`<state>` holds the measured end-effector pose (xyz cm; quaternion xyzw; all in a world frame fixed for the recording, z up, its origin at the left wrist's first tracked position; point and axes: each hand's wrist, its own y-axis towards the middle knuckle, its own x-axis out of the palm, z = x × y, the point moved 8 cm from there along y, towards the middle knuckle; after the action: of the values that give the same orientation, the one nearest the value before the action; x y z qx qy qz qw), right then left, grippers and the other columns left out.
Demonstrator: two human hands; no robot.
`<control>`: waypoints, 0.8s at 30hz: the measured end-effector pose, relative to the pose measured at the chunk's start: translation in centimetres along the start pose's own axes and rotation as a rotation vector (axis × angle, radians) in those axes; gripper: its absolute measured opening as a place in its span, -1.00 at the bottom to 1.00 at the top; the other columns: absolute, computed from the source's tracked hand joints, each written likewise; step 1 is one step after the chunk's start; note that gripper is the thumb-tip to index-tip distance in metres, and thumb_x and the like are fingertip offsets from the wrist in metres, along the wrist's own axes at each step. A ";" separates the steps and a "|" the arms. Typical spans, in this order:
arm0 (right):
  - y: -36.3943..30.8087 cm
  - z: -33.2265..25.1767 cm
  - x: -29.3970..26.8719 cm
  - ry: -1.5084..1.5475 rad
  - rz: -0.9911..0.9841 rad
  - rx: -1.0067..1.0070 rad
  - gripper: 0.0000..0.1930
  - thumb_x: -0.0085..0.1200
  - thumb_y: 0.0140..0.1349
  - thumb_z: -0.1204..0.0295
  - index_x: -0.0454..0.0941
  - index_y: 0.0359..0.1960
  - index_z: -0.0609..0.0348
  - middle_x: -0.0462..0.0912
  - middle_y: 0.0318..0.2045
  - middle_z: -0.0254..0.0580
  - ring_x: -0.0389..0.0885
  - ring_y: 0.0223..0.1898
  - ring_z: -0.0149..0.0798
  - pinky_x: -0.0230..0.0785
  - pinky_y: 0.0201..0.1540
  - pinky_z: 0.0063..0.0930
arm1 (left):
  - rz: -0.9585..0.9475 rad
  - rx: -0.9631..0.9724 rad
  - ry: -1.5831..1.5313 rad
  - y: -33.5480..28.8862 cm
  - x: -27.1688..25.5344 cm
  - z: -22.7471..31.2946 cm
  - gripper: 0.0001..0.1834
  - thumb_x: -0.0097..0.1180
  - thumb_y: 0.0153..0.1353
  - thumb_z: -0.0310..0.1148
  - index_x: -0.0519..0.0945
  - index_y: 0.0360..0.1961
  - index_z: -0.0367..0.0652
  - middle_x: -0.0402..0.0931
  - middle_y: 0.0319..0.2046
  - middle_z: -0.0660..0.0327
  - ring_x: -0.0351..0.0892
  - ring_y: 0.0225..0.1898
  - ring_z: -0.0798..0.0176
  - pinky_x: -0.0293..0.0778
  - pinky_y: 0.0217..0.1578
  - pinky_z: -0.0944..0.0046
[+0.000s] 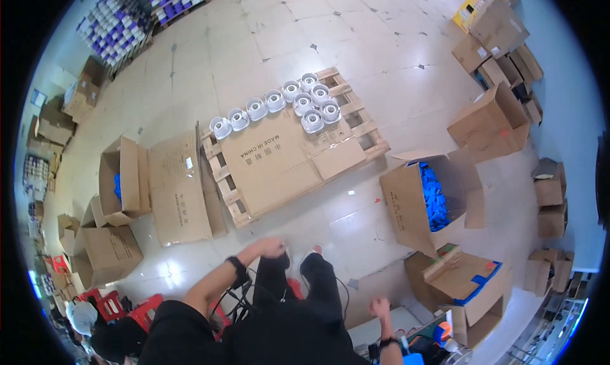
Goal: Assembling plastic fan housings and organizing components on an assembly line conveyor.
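Note:
My left hand [272,246], with a dark band at its wrist, is closed above my left knee. My right hand [379,306], also closed, is over at my right, beside a work surface [368,330] cluttered with small things. Whether anything is inside either fist is too small to make out. Beyond my knees lies a wooden pallet [236,207] covered by flat brown cardboard [273,174]. Several white, round, cup-like parts [274,100] with ringed centres stand along its far edge and far right corner. Neither hand touches them.
At the right stands an open carton [406,206] holding blue pieces [433,199]; another carton [473,282] is nearer. Flattened cardboard [178,187] and open boxes [133,180] are at the left. Dark cables [238,301] hang by my legs. Another person [117,339] is at lower left.

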<state>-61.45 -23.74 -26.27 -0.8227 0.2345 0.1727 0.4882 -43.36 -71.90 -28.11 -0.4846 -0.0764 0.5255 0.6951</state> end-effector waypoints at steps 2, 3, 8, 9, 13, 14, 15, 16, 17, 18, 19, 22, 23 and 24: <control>7.9 -5.0 -6.0 0.109 0.071 -0.031 -0.63 -0.04 0.31 0.24 0.61 -0.54 0.24 0.60 -0.66 -0.23 0.60 -0.60 -0.36 0.45 -0.52 -0.35 | 0.407 0.250 -0.298 0.7 -10.1 6.9 -0.68 -0.09 0.29 -0.23 0.58 -0.08 -0.15 0.60 -0.23 -0.12 0.61 -0.17 -0.17 0.51 -0.14 -0.04; 11.1 -10.0 -8.2 0.179 -0.020 -0.058 -0.69 -0.05 0.34 0.28 0.64 -0.40 0.24 0.62 -0.61 -0.26 0.60 -0.59 -0.37 0.45 -0.53 -0.39 | 0.420 0.245 -0.337 0.9 -13.2 8.5 -0.68 -0.06 0.26 -0.28 0.57 -0.05 -0.17 0.61 -0.25 -0.09 0.61 -0.17 -0.15 0.51 -0.14 -0.05; 23.1 -28.9 -20.4 0.065 0.008 -0.227 -0.77 -0.10 0.35 0.46 0.59 -0.14 0.30 0.66 -0.50 -0.22 0.62 -0.53 -0.43 0.49 -0.50 -0.50 | 0.501 0.256 -0.290 5.0 -21.8 11.8 -0.71 -0.03 0.18 -0.32 0.59 -0.13 -0.18 0.62 -0.26 -0.06 0.62 -0.16 -0.09 0.51 -0.12 -0.02; 25.0 -32.9 -21.8 0.066 0.002 -0.328 -0.77 -0.09 0.35 0.46 0.59 -0.13 0.31 0.66 -0.46 -0.21 0.64 -0.49 -0.42 0.50 -0.46 -0.51 | 0.498 0.222 -0.395 6.8 -22.2 10.5 -0.73 -0.01 0.16 -0.32 0.59 -0.18 -0.21 0.61 -0.26 -0.07 0.61 -0.13 -0.09 0.50 -0.09 -0.01; 30.3 -45.4 -19.0 -0.138 -0.229 -0.445 -0.77 -0.07 0.33 0.47 0.59 -0.10 0.31 0.68 -0.40 -0.17 0.67 -0.37 -0.39 0.53 -0.31 -0.49 | 0.673 0.001 -0.622 11.4 -17.5 -3.5 -0.67 0.04 0.17 -0.23 0.61 -0.13 -0.19 0.61 -0.32 -0.09 0.61 -0.25 -0.13 0.53 -0.13 0.04; 31.6 -47.1 -19.8 -0.165 -0.257 -0.435 -0.77 -0.07 0.33 0.47 0.59 -0.10 0.31 0.68 -0.40 -0.17 0.67 -0.37 -0.39 0.53 -0.31 -0.49 | 0.597 -0.195 -0.567 12.5 -16.3 -6.2 -0.67 0.04 0.15 -0.24 0.63 -0.15 -0.20 0.62 -0.27 -0.10 0.61 -0.19 -0.15 0.52 -0.10 0.01; 32.2 -48.8 -20.0 -0.257 -0.310 -0.512 -0.76 -0.07 0.33 0.47 0.58 -0.07 0.31 0.68 -0.40 -0.16 0.68 -0.35 -0.37 0.53 -0.27 -0.47 | 0.493 -0.372 -0.499 13.1 -14.6 -8.1 -0.67 0.04 0.14 -0.25 0.65 -0.16 -0.21 0.64 -0.22 -0.12 0.62 -0.14 -0.16 0.52 -0.07 -0.01; 33.5 -50.9 -20.9 -0.349 -0.338 -0.597 -0.74 -0.06 0.33 0.47 0.57 -0.04 0.31 0.69 -0.39 -0.16 0.69 -0.33 -0.34 0.53 -0.23 -0.45 | 0.394 -0.439 -0.446 14.3 -14.4 -7.9 -0.68 0.03 0.12 -0.27 0.67 -0.19 -0.21 0.63 -0.18 -0.12 0.61 -0.09 -0.16 0.51 -0.03 -0.03; 34.8 -52.3 -21.9 -0.341 -0.342 -0.557 -0.76 0.03 0.24 0.43 0.60 -0.13 0.28 0.71 -0.40 0.00 0.71 -0.37 -0.18 0.54 -0.21 -0.32 | 0.292 -0.522 -0.389 14.3 -13.8 -8.0 -0.69 0.03 0.11 -0.28 0.69 -0.22 -0.20 0.63 -0.14 -0.12 0.60 -0.05 -0.17 0.50 0.00 -0.05; 36.5 -54.9 -22.8 -0.418 -0.309 -0.614 -0.77 0.03 0.22 0.44 0.61 -0.16 0.27 0.70 -0.41 0.01 0.70 -0.38 -0.14 0.52 -0.24 -0.31 | 0.280 -0.524 -0.393 14.7 -14.9 -8.6 -0.69 0.03 0.11 -0.28 0.69 -0.22 -0.20 0.63 -0.14 -0.12 0.60 -0.05 -0.17 0.50 0.00 -0.05; 37.3 -57.5 -24.0 -0.494 -0.281 -0.660 -0.78 0.02 0.21 0.45 0.62 -0.18 0.26 0.69 -0.43 0.03 0.69 -0.40 -0.11 0.51 -0.26 -0.29 | 0.252 -0.493 -0.413 14.8 -15.6 -8.2 -0.69 0.02 0.11 -0.28 0.70 -0.25 -0.20 0.63 -0.14 -0.11 0.60 -0.04 -0.16 0.49 0.01 -0.05; 42.8 -61.5 -26.9 -0.462 -0.330 -0.671 -0.80 0.03 0.20 0.44 0.63 -0.21 0.24 0.66 -0.49 0.03 0.68 -0.42 -0.05 0.50 -0.30 -0.27 | 0.272 -0.445 -0.426 16.5 -19.5 -7.1 -0.68 0.02 0.12 -0.28 0.69 -0.19 -0.17 0.63 -0.14 -0.10 0.60 -0.05 -0.16 0.49 0.02 -0.04; 43.6 -63.5 -26.5 -0.484 -0.358 -0.687 -0.80 0.03 0.19 0.45 0.63 -0.21 0.23 0.66 -0.49 0.03 0.68 -0.43 -0.05 0.50 -0.30 -0.27 | 0.366 -0.470 -0.456 16.0 -20.8 -7.1 -0.67 0.03 0.11 -0.28 0.67 -0.16 -0.16 0.63 -0.14 -0.10 0.60 -0.05 -0.16 0.50 0.01 -0.03; 44.4 -65.4 -26.1 -0.505 -0.390 -0.705 -0.80 0.03 0.18 0.45 0.64 -0.21 0.23 0.66 -0.49 0.03 0.68 -0.43 -0.06 0.50 -0.31 -0.27 | 0.460 -0.499 -0.485 15.5 -22.2 -7.3 -0.66 0.04 0.11 -0.28 0.66 -0.12 -0.15 0.63 -0.15 -0.10 0.60 -0.05 -0.15 0.50 -0.01 -0.03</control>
<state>-104.14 -94.25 -14.68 -0.8991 -0.1232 0.3417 0.2442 -58.70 -94.39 -34.63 -0.5049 -0.2524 0.7314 0.3827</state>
